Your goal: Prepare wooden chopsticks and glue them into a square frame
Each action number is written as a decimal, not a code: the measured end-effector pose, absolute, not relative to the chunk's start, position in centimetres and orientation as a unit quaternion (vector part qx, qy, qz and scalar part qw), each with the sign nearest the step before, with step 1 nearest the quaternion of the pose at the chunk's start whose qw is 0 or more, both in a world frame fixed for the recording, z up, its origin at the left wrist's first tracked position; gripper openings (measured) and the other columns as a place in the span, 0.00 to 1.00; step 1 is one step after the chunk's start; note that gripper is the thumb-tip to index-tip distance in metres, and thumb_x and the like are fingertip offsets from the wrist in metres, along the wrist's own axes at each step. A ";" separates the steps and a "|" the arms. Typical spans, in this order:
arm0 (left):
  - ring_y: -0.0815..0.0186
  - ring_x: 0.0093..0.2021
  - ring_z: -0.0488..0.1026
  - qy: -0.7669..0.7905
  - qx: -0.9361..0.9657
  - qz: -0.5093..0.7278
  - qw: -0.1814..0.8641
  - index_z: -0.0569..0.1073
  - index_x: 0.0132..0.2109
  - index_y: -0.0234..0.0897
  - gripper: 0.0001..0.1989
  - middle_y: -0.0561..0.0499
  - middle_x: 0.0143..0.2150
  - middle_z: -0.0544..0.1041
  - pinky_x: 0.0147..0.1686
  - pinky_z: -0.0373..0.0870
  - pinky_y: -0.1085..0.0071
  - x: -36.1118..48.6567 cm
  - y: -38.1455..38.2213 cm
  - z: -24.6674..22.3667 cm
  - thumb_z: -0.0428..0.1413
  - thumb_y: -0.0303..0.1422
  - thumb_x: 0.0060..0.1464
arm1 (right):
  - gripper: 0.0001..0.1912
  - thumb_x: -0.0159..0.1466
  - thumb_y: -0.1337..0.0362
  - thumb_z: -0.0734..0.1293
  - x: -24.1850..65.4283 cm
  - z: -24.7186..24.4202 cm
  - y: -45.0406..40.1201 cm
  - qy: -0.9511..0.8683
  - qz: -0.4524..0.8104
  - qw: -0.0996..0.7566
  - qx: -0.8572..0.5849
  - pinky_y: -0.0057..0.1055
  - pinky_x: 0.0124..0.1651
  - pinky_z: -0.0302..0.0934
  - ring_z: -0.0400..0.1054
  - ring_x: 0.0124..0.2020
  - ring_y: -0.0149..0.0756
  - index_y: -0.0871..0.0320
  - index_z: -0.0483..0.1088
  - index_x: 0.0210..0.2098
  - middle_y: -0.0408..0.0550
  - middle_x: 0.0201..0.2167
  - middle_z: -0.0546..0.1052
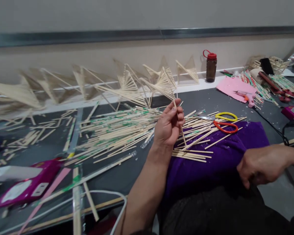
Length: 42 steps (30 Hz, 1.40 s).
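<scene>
My left hand [170,124] is raised over the table, its fingers closed on a thin wooden stick [183,136] that slants down towards a pile of loose sticks. Those loose sticks [191,156] lie partly on a purple cloth [225,153], just right of the wrist. Scissors [225,127] with one yellow and one red handle rest on top of the sticks. At the right, near the cloth's lower edge, my right hand [259,166] has curled fingers over dark clothing; what they hold, if anything, is hidden.
Fan-shaped stick models [159,83] line the wall. A brown bottle [211,68] with a red lid stands behind. A pink glue gun [246,96] lies on pink paper [226,86]. Plastic-wrapped sticks [122,129] cover mid-table; a magenta device [36,184] lies front left beside a white cable [107,192].
</scene>
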<state>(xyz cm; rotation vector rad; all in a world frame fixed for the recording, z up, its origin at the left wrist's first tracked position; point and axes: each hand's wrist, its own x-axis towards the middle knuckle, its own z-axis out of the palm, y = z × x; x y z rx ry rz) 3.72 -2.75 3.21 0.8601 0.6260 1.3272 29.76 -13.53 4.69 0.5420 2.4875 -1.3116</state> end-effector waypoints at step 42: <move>0.81 0.15 0.59 0.221 0.198 0.696 0.654 0.72 0.32 0.36 0.08 0.60 0.19 0.66 0.15 0.57 0.86 3.1 -1.5 4.0 0.52 0.28 0.61 | 0.09 0.61 0.64 0.60 19.6 2.6 -5.6 0.760 -0.428 -0.267 0.410 0.23 0.25 0.55 0.61 0.19 0.24 0.60 0.67 0.27 0.40 0.23 0.69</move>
